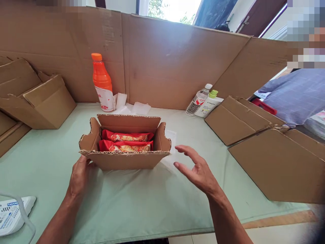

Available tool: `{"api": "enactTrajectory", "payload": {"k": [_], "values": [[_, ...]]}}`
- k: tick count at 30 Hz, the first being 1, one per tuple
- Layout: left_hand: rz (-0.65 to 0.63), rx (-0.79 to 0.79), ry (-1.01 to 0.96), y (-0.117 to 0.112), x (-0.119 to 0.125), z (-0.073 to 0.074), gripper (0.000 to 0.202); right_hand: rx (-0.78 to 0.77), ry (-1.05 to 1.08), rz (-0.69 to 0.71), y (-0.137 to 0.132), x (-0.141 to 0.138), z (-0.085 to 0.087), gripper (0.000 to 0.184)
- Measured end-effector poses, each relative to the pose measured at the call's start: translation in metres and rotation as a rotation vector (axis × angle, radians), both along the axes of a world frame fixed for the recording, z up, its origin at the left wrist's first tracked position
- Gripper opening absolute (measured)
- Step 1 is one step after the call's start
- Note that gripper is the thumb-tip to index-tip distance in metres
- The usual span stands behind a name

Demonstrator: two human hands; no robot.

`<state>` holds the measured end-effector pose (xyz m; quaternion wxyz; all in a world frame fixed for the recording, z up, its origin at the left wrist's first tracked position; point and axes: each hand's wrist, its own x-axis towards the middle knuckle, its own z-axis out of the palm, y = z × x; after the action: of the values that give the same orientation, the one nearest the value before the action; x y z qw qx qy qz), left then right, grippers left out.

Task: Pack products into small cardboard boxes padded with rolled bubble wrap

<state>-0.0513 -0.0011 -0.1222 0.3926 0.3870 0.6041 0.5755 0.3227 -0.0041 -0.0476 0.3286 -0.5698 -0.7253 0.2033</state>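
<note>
An open cardboard box [127, 160] stands in front of me with its flaps raised. Inside lie two red packets, a rear one [129, 137] and a front one [130, 146], each printed with a pale, patterned picture. My left hand [79, 174] grips the box at its left side, the fingertips partly hidden by the cardboard. To the right of the box, a short gap away from it, my right hand [196, 169] is held open, thumb and fingers apart and nothing between them.
Behind the box stand an orange bottle [103, 83], crumpled white wrappers [133, 107], a clear bottle [199, 100] and a white tube [209, 105]. More cardboard boxes flank me, left [50, 101] and right [281, 166]. A white corded device [15, 215] lies front left. A cardboard wall [172, 61] closes the back.
</note>
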Motion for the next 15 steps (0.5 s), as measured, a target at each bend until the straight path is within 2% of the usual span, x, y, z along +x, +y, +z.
{"api": "enactTrajectory", "payload": {"k": [2, 3, 6, 9, 11, 13, 15], "values": [[-0.055, -0.001, -0.058, -0.015, 0.005, 0.001, 0.056, -0.028, -0.029, 0.128, 0.002, -0.013, -0.002, 0.057], [-0.062, 0.007, -0.054, -0.021, 0.009, 0.003, 0.058, -0.063, -0.044, 0.175, 0.004, -0.021, -0.005, 0.058], [-0.068, -0.008, 0.081, -0.026, 0.020, 0.011, 0.055, -0.149, -0.052, 0.156, 0.018, -0.047, -0.016, 0.039], [-0.051, -0.023, 0.240, -0.007, 0.028, 0.021, 0.047, -0.171, -0.028, 0.070, 0.038, -0.066, -0.020, 0.032], [-0.047, -0.008, 0.289, 0.011, 0.032, 0.025, 0.045, -0.150, -0.045, 0.072, 0.050, -0.068, -0.015, 0.033], [-0.069, 0.005, 0.282, 0.024, 0.035, 0.024, 0.045, -0.081, -0.072, 0.072, 0.055, -0.061, -0.008, 0.036], [-0.079, 0.024, 0.251, 0.025, 0.038, 0.020, 0.050, -0.006, -0.080, 0.058, 0.051, -0.044, -0.003, 0.043]]}}
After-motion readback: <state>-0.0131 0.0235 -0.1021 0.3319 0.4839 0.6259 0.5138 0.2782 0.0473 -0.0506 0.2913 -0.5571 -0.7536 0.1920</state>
